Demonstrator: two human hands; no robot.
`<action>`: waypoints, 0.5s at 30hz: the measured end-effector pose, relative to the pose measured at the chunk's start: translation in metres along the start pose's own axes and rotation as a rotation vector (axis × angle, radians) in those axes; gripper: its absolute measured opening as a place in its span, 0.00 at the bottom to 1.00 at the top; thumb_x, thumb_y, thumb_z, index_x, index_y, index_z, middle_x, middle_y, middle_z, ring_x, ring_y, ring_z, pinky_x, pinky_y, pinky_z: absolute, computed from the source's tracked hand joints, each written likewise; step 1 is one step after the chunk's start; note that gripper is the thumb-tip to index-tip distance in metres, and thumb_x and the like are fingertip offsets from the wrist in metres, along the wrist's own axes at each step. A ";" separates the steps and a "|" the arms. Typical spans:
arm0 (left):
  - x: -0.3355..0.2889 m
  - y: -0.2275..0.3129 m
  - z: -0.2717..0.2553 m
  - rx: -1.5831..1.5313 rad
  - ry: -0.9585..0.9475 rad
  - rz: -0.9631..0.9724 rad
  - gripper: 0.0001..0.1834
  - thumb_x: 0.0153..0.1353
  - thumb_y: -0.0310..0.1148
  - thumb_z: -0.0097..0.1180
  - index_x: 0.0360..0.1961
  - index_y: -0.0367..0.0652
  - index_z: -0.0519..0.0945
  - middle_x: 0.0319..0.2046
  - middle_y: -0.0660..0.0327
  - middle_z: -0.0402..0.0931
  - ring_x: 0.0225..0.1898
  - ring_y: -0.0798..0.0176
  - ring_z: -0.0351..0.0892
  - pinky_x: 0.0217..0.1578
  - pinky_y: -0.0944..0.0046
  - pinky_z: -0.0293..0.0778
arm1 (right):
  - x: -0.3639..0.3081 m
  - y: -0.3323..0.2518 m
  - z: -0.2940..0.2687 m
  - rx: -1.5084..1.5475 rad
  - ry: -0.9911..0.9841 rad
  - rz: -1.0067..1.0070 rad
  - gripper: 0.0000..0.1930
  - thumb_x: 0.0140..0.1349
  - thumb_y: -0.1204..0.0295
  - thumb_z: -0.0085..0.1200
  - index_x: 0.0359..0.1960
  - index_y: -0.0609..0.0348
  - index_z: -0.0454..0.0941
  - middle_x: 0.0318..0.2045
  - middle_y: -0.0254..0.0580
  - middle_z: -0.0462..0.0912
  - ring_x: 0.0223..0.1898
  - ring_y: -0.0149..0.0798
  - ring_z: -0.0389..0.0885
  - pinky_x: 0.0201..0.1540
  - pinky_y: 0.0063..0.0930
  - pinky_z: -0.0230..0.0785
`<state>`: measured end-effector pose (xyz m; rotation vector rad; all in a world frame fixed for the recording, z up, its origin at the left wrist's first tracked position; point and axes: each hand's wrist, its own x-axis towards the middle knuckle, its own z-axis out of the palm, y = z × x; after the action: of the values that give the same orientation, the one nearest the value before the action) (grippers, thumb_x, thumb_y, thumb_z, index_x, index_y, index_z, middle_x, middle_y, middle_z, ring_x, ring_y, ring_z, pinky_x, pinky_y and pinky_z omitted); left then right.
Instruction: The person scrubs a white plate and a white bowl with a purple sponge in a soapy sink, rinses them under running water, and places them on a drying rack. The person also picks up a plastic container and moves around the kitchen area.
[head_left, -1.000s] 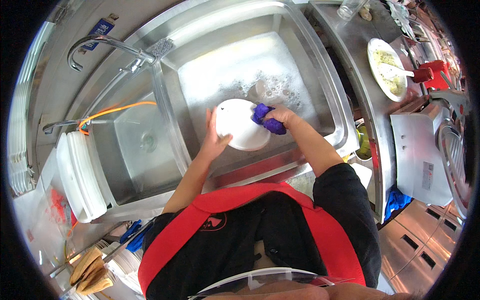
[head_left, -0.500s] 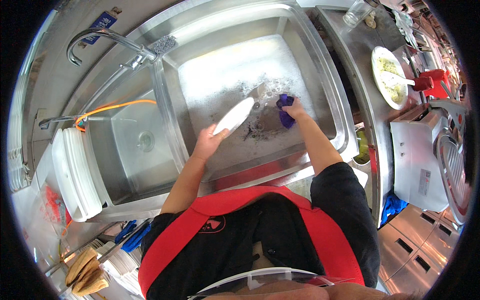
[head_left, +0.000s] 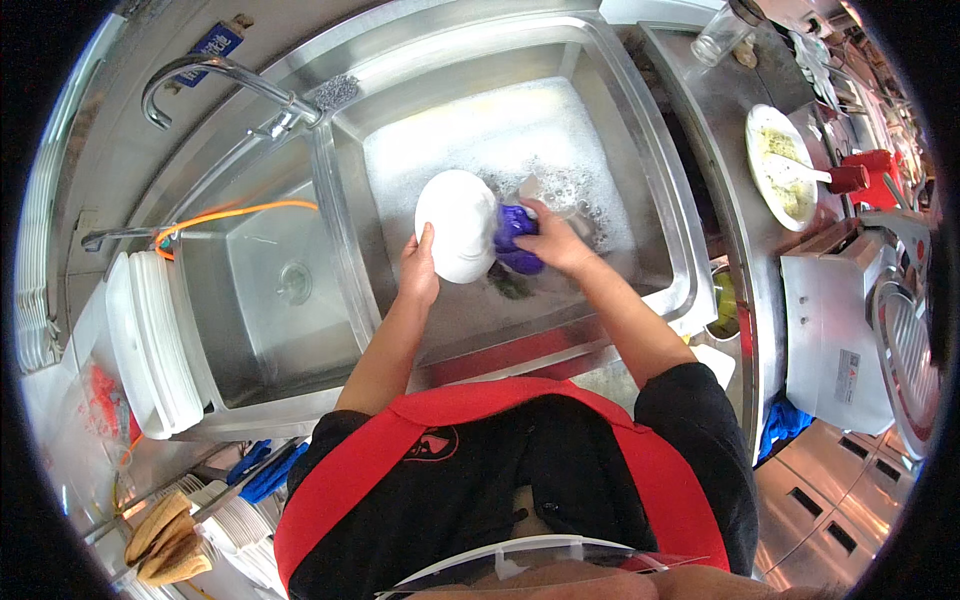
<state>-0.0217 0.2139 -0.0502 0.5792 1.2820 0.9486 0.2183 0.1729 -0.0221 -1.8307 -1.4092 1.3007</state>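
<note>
A white plate (head_left: 455, 225) is held above the soapy water by my left hand (head_left: 420, 268), thumb on its face and the other fingers behind its near left edge. My right hand (head_left: 555, 243) is closed on a wet purple cloth (head_left: 517, 240), which meets or nearly meets the plate's right edge. Both hands are over the large sink basin (head_left: 655, 215), where white foam (head_left: 480, 125) covers the far part and dark, murky water shows nearer to me. Something pale pokes out of the water just beyond the cloth, too unclear to name.
Left of the basin lies a smaller sink (head_left: 265, 345) with an orange hose (head_left: 250, 208) over it. A curved faucet (head_left: 215, 65) rises behind; stacked white trays (head_left: 150, 345) stand at far left. On the right counter are an oval dish of food (head_left: 765, 180) and a glass jar (head_left: 725, 35).
The plate has turned from nearly edge-on to face-up in my left hand. My right hand has brought the purple cloth left, up to the plate's edge.
</note>
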 end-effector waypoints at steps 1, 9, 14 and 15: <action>0.000 -0.002 0.005 -0.024 -0.032 0.008 0.28 0.63 0.46 0.55 0.54 0.34 0.69 0.52 0.55 0.73 0.51 0.60 0.73 0.54 0.61 0.67 | -0.007 -0.024 0.005 0.084 0.031 -0.137 0.29 0.54 0.69 0.59 0.58 0.57 0.65 0.48 0.54 0.77 0.49 0.48 0.77 0.52 0.37 0.68; -0.027 -0.004 0.035 -0.150 -0.389 0.231 0.17 0.68 0.37 0.47 0.53 0.37 0.71 0.49 0.61 0.72 0.50 0.67 0.72 0.51 0.64 0.68 | -0.003 -0.090 0.058 -0.379 0.374 -0.577 0.22 0.55 0.58 0.57 0.52 0.44 0.72 0.60 0.44 0.65 0.64 0.55 0.57 0.64 0.62 0.44; -0.051 0.010 0.042 -0.087 -0.361 0.218 0.12 0.65 0.30 0.53 0.46 0.34 0.76 0.42 0.63 0.77 0.42 0.71 0.74 0.46 0.69 0.69 | 0.043 -0.064 0.005 0.093 0.589 -0.316 0.13 0.58 0.66 0.55 0.44 0.56 0.76 0.38 0.49 0.81 0.41 0.50 0.80 0.46 0.36 0.71; -0.053 0.014 0.042 -0.060 -0.333 0.223 0.12 0.65 0.30 0.52 0.46 0.34 0.76 0.42 0.63 0.77 0.42 0.71 0.74 0.47 0.69 0.69 | 0.045 -0.056 -0.007 0.292 0.485 -0.162 0.14 0.60 0.66 0.54 0.46 0.56 0.75 0.41 0.50 0.81 0.44 0.49 0.80 0.46 0.38 0.71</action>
<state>0.0151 0.1818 -0.0009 0.8089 0.9014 1.0207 0.1997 0.2357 0.0094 -1.6490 -1.0213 0.8500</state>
